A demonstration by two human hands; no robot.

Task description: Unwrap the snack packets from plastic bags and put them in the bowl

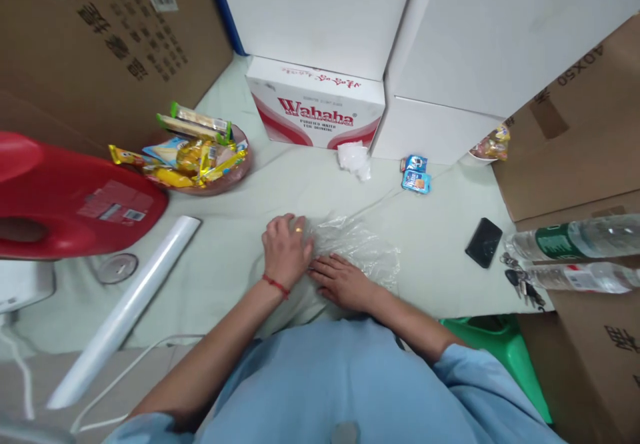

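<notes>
A clear crumpled plastic bag lies on the pale green table in front of me. My left hand, with a red string at the wrist, is curled with its fingers pressed on the bag's left end. Beside it my right hand lies flat on the bag's near edge, fingers stretched out toward the left hand. What lies under the plastic I cannot make out.
A pink plate of snack packets sits at the back left. A Wahaha box, crumpled tissue, blue biscuit packs, a phone, keys, water bottles, a white roll and a red container surround the bag.
</notes>
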